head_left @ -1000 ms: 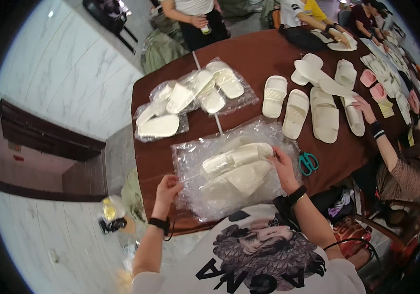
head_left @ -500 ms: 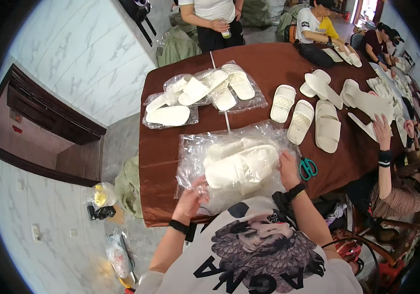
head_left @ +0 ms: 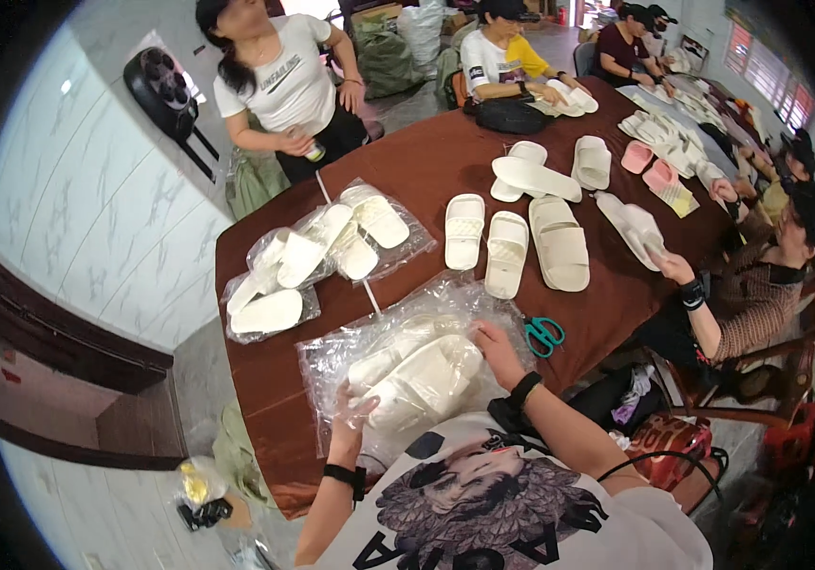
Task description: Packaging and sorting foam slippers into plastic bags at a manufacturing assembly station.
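Observation:
A pair of off-white slippers [head_left: 426,382] lies inside a clear plastic bag [head_left: 324,359] on the near part of the brown-covered table. My left hand [head_left: 350,414] holds the bag at its near left side, thumb over the plastic and the other fingers partly hidden. At the right end of the slippers, my right hand [head_left: 500,353] has its fingers curled against the bagged pair. Green-handled scissors [head_left: 543,336] rest just right of my right hand. Beyond the bag stand several loose off-white slippers [head_left: 505,255], some with a quilted strap.
More bagged slippers [head_left: 299,249] lie at the table's left. Pink slippers [head_left: 650,166] sit farther right. A co-worker's hand [head_left: 673,267] at the right edge holds an off-white slipper [head_left: 632,229]. Another person [head_left: 289,85] stands across the table, a small container in hand.
My view has swung up and to the right. The bagged slippers are now tilted, right end farther away, both hands still on them. The right co-worker's hand now holds a slipper.

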### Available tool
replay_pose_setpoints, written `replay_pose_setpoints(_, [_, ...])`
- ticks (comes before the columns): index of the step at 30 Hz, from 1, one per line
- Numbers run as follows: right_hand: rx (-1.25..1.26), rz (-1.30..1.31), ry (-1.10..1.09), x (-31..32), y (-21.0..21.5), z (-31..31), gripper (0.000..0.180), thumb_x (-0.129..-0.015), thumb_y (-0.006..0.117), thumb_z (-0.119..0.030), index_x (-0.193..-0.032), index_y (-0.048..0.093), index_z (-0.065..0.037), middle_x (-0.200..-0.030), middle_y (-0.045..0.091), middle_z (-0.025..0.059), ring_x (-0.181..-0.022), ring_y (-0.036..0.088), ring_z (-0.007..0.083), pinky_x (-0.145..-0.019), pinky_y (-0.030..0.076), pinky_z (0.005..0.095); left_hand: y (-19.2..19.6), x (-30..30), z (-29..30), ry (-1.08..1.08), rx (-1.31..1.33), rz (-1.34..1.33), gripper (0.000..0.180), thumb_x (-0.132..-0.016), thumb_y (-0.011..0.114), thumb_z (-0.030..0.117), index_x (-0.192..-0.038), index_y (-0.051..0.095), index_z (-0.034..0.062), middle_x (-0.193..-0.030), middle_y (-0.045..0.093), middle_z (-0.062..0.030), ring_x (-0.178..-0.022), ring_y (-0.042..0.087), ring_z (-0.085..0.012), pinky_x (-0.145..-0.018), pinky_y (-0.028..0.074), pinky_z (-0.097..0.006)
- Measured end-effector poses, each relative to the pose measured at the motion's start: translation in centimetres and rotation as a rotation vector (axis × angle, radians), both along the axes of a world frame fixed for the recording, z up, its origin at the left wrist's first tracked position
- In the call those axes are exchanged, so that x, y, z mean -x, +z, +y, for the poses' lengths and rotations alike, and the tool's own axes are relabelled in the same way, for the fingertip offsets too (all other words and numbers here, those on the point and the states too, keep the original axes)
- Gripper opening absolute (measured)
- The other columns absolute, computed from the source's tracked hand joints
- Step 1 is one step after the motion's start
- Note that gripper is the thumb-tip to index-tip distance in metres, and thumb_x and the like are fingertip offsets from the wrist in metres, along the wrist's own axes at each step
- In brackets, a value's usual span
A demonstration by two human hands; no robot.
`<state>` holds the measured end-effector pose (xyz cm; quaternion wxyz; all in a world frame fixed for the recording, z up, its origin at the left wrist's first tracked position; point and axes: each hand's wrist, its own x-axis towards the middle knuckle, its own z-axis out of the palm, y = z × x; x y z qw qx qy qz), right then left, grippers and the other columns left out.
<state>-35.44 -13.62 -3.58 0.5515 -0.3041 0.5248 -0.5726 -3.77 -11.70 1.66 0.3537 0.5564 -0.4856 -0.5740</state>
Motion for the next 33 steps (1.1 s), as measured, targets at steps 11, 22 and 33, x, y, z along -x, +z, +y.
replay_pose_setpoints(11, [0.257, 0.18, -0.328, 7.2, 2.5, -3.6, 0.018, -0.09, 0.045, -0.006, -0.098, 0.061, -0.002, -0.074, 0.061, 0.0027, -0.06, 0.059, 0.0114, -0.048, 0.047, 0.0259, 3.2, -7.6, 1.6, 0.352, 0.045, 0.257, 0.036, -0.087, 0.062, -0.001, -0.122, 0.056, -0.0003, -0.112, 0.063, -0.0079, -0.1, 0.061, -0.0167, -0.087, 0.049, -0.03])
replay_pose_setpoints(22, [0.186, 0.266, -0.063, 0.8, 4.0, -3.4, 0.032, -0.093, 0.048, -0.01, -0.123, 0.056, -0.004, -0.103, 0.059, 0.0038, -0.086, 0.056, 0.0115, -0.072, 0.051, 0.0274, 13.0, -12.9, 7.4, 0.68, 0.245, 0.281, 0.035, -0.096, 0.05, 0.011, -0.126, 0.048, -0.0047, -0.117, 0.061, -0.0142, -0.102, 0.063, -0.0215, -0.086, 0.053, -0.034])
replay_pose_setpoints(33, [0.276, 0.579, -0.085, 2.0, 7.0, -0.5, 0.032, -0.094, 0.056, -0.015, -0.124, 0.056, -0.007, -0.115, 0.059, 0.0071, -0.103, 0.055, 0.017, -0.083, 0.045, 0.0321, 5.1, 2.0, -1.1, 0.453, 0.01, 0.576, 0.03, -0.093, 0.059, 0.006, -0.122, 0.054, -0.0007, -0.114, 0.064, -0.0078, -0.101, 0.062, -0.0154, -0.088, 0.05, -0.029])
